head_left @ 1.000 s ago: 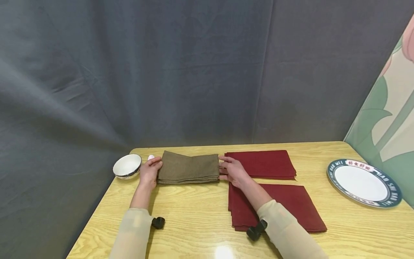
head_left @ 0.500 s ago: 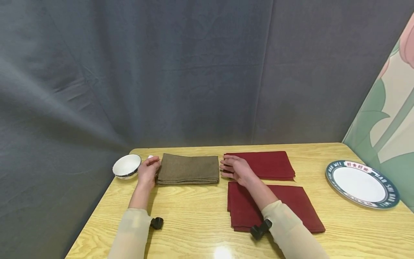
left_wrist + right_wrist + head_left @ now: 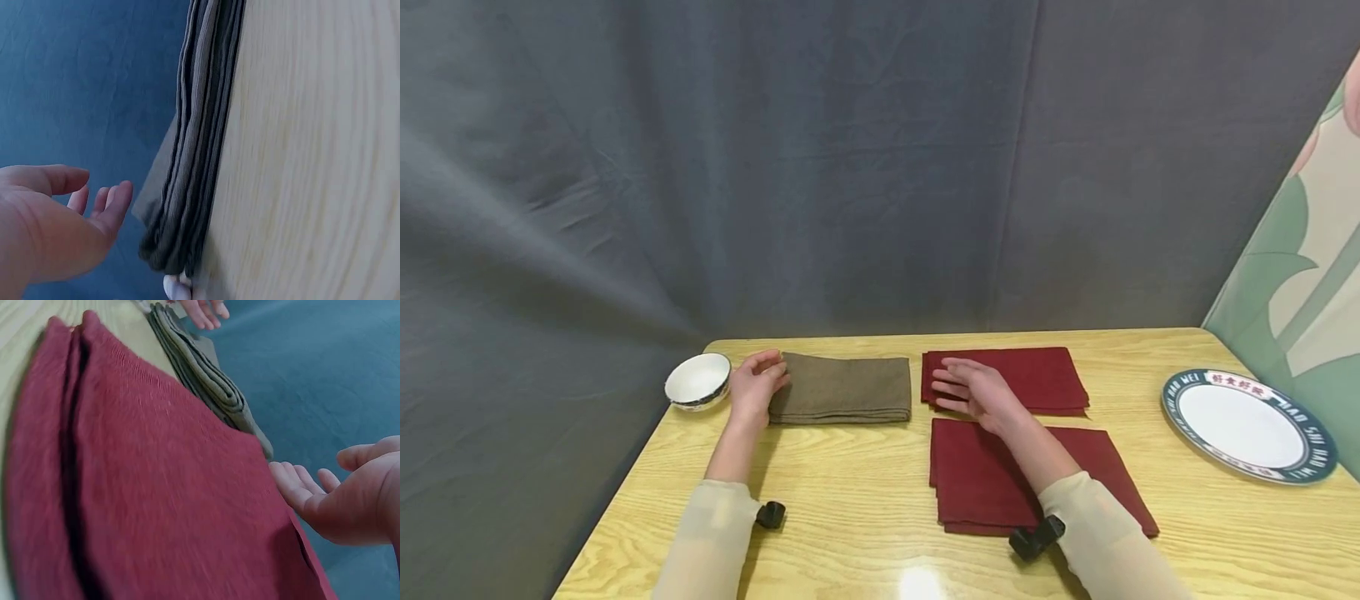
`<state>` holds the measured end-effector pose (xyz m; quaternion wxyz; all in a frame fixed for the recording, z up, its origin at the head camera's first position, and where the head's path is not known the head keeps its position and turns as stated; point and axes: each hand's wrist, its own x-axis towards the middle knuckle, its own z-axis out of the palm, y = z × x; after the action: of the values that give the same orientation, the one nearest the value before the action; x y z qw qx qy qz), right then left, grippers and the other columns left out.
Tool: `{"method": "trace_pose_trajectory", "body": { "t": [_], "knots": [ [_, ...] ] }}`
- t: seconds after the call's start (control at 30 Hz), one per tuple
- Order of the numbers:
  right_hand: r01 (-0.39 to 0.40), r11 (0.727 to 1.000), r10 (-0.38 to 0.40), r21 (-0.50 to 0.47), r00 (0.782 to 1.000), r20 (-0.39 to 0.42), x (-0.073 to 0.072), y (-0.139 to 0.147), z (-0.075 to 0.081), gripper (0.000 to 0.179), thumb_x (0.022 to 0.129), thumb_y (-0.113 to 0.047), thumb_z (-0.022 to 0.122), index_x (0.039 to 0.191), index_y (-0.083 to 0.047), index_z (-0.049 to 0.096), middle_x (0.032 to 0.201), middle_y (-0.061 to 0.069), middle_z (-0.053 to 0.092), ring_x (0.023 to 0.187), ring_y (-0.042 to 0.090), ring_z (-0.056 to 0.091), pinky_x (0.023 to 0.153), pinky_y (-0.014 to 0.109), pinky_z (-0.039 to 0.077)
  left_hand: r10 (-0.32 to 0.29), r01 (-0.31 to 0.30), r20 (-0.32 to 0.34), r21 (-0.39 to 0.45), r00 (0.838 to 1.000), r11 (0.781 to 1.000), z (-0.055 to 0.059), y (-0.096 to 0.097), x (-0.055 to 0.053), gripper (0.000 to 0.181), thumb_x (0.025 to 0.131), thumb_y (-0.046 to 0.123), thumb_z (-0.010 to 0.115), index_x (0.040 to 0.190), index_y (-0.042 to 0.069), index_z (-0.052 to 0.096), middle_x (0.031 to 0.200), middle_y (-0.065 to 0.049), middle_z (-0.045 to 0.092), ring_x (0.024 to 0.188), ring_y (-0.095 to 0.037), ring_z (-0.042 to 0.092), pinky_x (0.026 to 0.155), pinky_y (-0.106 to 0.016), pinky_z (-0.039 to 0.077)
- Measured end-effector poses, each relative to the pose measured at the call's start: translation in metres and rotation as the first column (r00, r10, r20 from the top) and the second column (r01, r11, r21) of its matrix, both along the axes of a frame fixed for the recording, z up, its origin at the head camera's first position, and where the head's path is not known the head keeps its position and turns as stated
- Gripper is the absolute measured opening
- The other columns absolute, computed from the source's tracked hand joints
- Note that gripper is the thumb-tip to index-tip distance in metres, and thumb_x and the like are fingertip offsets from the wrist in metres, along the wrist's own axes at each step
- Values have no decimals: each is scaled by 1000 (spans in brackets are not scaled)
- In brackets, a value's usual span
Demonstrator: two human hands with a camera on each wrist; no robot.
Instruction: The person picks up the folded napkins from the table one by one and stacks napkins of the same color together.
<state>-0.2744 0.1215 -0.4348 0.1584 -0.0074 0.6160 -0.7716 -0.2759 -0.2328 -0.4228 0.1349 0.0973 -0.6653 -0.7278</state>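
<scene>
A folded brown cloth (image 3: 846, 390) lies flat near the back of the table, its stacked layers facing the front edge. At its left end hovers my left hand (image 3: 756, 387), fingers relaxed and holding nothing; the left wrist view has this hand (image 3: 62, 219) apart from the cloth layers (image 3: 194, 137). My right hand (image 3: 981, 396) is over the back folded red cloth (image 3: 1037, 379), fingers loosely spread, nothing in them. In the right wrist view the red cloth (image 3: 169, 475) fills the middle, with the right hand (image 3: 356, 494) beside it and the brown cloth beyond.
A second folded red cloth (image 3: 1097, 475) lies nearer the front. A white bowl (image 3: 697, 381) with a dark patterned outside stands at the back left corner. On the right is an oval white plate (image 3: 1243, 425) with a green lettered rim. A grey curtain (image 3: 880, 167) hangs behind.
Both hands have come away from the brown cloth's ends. The right hand has moved right, over the red cloth; the left hand has lifted slightly. The brown cloth's raised back left corner has settled flatter.
</scene>
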Motion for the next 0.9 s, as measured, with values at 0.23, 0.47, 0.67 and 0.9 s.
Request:
{"method": "trace_pose_trajectory", "body": {
  "t": [0.23, 0.47, 0.67, 0.9],
  "knots": [
    [-11, 1000, 11, 19, 999, -34, 11, 21, 1, 49, 110, -14, 39, 154, 6, 31, 151, 30, 42, 133, 39, 50, 97, 45, 52, -130, 130, 15, 15, 991, 991, 4, 20, 4, 33, 96, -9, 59, 128, -9, 54, 127, -27, 55, 108, -27, 63, 90, -35, 56],
    [9, 999, -6, 50, 998, -70, 25, 42, 2, 50, 110, -15, 42, 152, 9, 31, 148, 32, 44, 125, 33, 59, 98, 47, 51, -292, 291, 24, 44, 956, 956, 12, 40, 13, 37, 99, -6, 57, 135, -8, 49, 129, -26, 53, 109, -26, 63, 96, -41, 53],
    [38, 996, -33, 86, 997, -64, 33, 57, 0, 48, 109, -14, 43, 151, 8, 34, 145, 31, 48, 114, 25, 67, 93, 42, 54, -437, 435, 38, 58, 899, 899, 11, 55, 19, 42, 101, -6, 55, 141, -10, 43, 136, -31, 47, 124, -38, 54, 99, -42, 51],
    [37, 996, -32, 79, 998, -60, 47, 75, 0, 48, 109, -14, 44, 149, 10, 33, 141, 29, 54, 114, 26, 67, 91, 42, 56, -531, 531, 80, 29, 843, 847, 5, 71, 24, 45, 102, -4, 55, 143, -11, 41, 138, -33, 45, 127, -46, 48, 99, -45, 51]
  ]
}}
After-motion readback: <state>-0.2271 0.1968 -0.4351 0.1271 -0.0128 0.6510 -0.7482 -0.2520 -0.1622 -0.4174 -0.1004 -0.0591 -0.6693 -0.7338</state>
